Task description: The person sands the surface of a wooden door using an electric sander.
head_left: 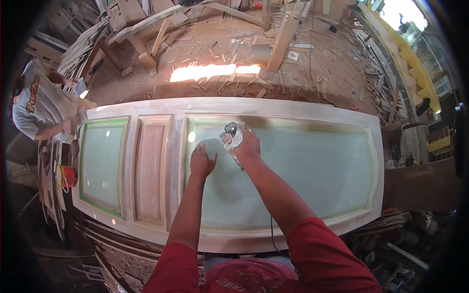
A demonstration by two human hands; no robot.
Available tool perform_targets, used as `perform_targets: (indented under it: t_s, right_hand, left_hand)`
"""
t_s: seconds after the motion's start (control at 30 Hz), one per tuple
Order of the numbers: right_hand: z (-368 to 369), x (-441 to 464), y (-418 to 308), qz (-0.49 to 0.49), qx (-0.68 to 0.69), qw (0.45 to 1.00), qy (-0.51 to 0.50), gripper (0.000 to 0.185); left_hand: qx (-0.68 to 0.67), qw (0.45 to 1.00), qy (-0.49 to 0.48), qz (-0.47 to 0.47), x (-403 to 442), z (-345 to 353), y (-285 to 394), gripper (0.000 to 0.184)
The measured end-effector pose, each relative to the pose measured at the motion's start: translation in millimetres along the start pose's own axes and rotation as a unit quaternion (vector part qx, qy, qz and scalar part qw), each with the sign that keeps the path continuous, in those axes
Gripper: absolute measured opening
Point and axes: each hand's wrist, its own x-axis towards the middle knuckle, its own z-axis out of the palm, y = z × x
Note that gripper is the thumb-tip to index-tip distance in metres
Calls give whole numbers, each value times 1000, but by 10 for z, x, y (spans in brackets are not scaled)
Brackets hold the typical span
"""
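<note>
A large pale wooden door [293, 105] lies flat in front of me, with greenish glass-like panels and a narrow wooden panel [150, 171] set in its frame. My right hand [249, 145] is wrapped round a small dusty power sander [229, 133], over the upper left part of the big greenish panel [312, 168]. Its underside is hidden. My left hand [202, 160] is open, fingers spread, at the left end of that same panel beside the sander. A dark cord [272, 229] runs over the door's near edge by my right arm.
At the far left stands another person [44, 105] holding a small grey object. A red and yellow bucket [66, 177] is beside the door's left end. Wood scraps litter the dirt floor [205, 53] beyond, near a wooden post [283, 41]. Timber is stacked around.
</note>
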Motion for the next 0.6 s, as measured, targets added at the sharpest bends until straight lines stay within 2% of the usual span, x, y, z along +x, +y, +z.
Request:
perform_targets:
  t_s: [0.07, 0.1, 0.2, 0.3, 0.53, 0.6]
  right_hand:
    - [-123, -10, 321, 21, 0, 1000, 1, 71]
    - [-186, -18, 508, 31, 3, 999, 9, 70]
    - [-455, -66, 1169, 69, 1, 997, 30, 67]
    - [-729, -127, 1848, 99, 3, 993, 65, 64]
    - [-1385, -237, 3496, 166, 8, 979, 119, 64]
    - [-1469, -258, 4011, 178, 13, 970, 162, 64]
  left_hand:
    - [111, 989, -95, -1, -100, 61, 262, 92]
    - [101, 981, -161, -41, -77, 115, 397, 111]
    - [110, 976, -181, -45, -117, 319, 923, 121]
    - [142, 964, -220, -43, -87, 525, 1466, 126]
    - [171, 953, -250, -25, -257, 1089, 2610, 131]
    - [173, 952, -250, -22, -317, 1258, 2839, 132]
